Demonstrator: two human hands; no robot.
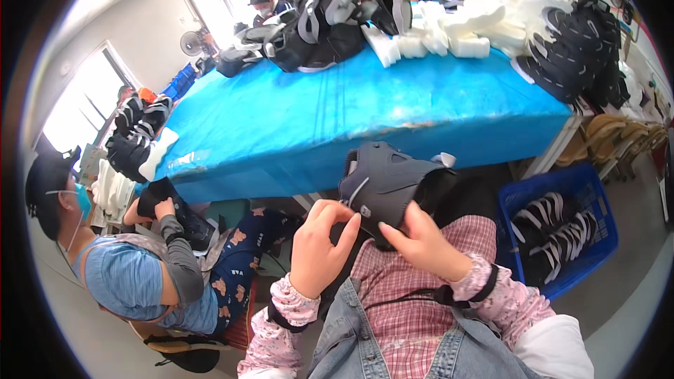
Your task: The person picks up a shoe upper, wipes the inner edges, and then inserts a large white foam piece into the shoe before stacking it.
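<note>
A dark grey boot (386,179) rests over my lap at the table's near edge, with a light stripe and a ribbed edge on its left side. My right hand (430,247) grips its near edge, the thumb on top and the other fingers partly hidden behind it. Close to the boot's left side, my left hand (321,249) is closed in a pinch, thumb and forefinger tips together. Whatever lies between those tips is too small to make out. A small whitish piece (444,159) shows at the boot's right side.
A blue-covered table (337,109) spans the front, bearing piled black shoes (326,28) and white padding (470,24). To my right, a blue crate (554,228) holds several black-and-white shoes. A seated co-worker (140,274) handles a dark shoe close at left. Other people sit beyond the table.
</note>
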